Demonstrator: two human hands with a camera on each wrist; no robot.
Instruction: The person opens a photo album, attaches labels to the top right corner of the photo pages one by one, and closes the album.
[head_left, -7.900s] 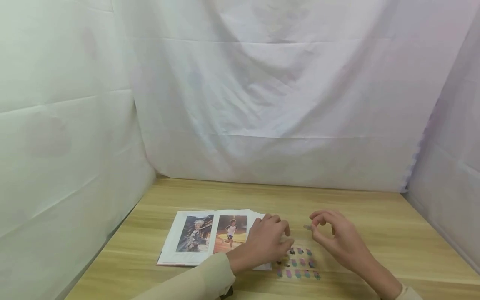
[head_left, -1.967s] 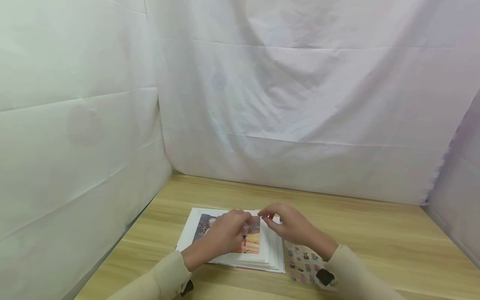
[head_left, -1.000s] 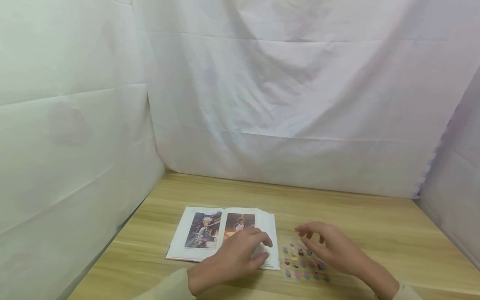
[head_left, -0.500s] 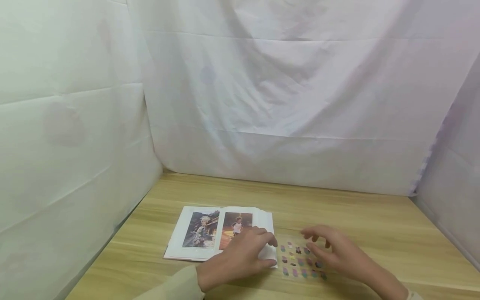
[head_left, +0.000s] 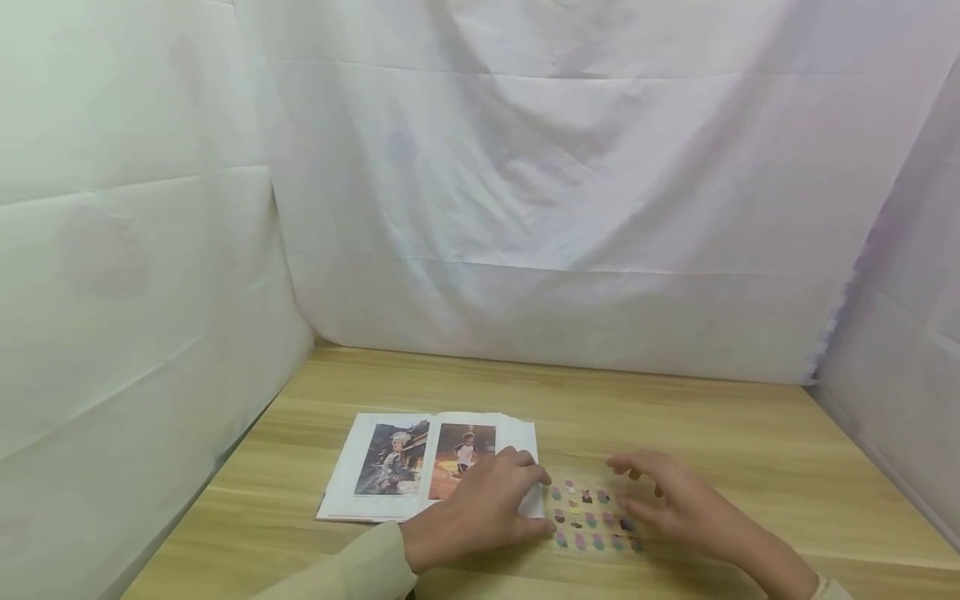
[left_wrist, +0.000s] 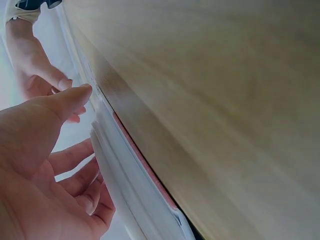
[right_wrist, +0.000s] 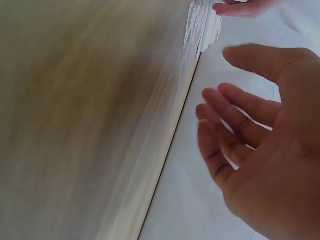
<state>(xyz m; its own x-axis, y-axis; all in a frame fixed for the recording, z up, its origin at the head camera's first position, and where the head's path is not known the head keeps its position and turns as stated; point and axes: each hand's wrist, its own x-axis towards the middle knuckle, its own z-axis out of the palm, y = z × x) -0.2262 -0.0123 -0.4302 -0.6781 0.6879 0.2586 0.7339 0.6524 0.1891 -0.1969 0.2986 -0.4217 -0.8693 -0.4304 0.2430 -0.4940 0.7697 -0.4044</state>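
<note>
An open photo album (head_left: 342, 492) lies on the table, with one photo of a person on each of its two visible pages. Right of it is a clear sheet of small colourful stickers (head_left: 591, 520). My left hand (head_left: 487, 504) is over the album's right page, fingers loosely bent, its fingertips by the sheet's left edge. In the left wrist view its thumb and fingers stand apart beside the stacked album pages (left_wrist: 135, 185). Over the sheet's right side hovers my right hand (head_left: 678, 504); the right wrist view shows relaxed fingers (right_wrist: 240, 117) holding nothing.
The wood-grain table (head_left: 675, 417) extends behind and to both sides of the album. White cloth (head_left: 525, 208) hangs at the back, with more on the left and right sides.
Earliest, my right hand pinched a small piece; later both hands met over the right photo. Since then they have parted, the right returning to the sticker sheet and the left shifting toward its edge.
</note>
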